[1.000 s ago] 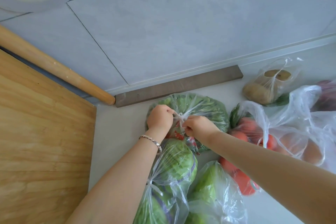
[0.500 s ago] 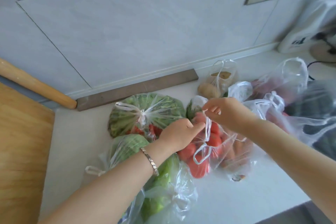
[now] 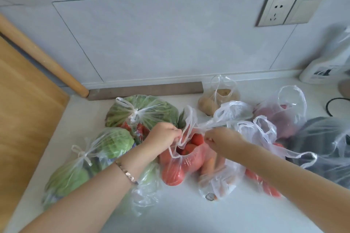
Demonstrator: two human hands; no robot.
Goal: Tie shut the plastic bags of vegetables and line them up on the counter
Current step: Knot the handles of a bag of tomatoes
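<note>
On the white counter (image 3: 189, 213), against the grey tiled wall (image 3: 170, 43), a cluster of clear bags is sitting. At far left a wooden board (image 3: 24, 119) is leaning, with a rolling pin (image 3: 43, 56) lying slantwise behind it. A dark bag (image 3: 322, 147) is slumping at the right edge. Left of centre, the greens bag (image 3: 144, 111) is lying knotted, and nearer left the cabbage bag (image 3: 91, 159) is lying knotted too. A purple-veg bag (image 3: 282, 117) is standing right of centre with its loops up, untied. A small potato bag (image 3: 217, 100) is resting far, by a brown strip (image 3: 145, 89) along the wall foot. A white bottle (image 3: 325, 70) is standing far right; a socket plate (image 3: 287, 10) is sitting on the wall above.

In the middle, the tomato bag (image 3: 180, 164) is sitting open-mouthed, touching a carrot bag (image 3: 219, 179) on its right. Left hand (image 3: 162, 136), wearing a bracelet (image 3: 126, 172), is pinching the left handle (image 3: 186, 126) closed-fisted. Right hand (image 3: 221, 138) is gripping the right handle (image 3: 206, 125), fingers curled tight on it. Both handles are being drawn taut between the two hands, which are close but not touching.
</note>
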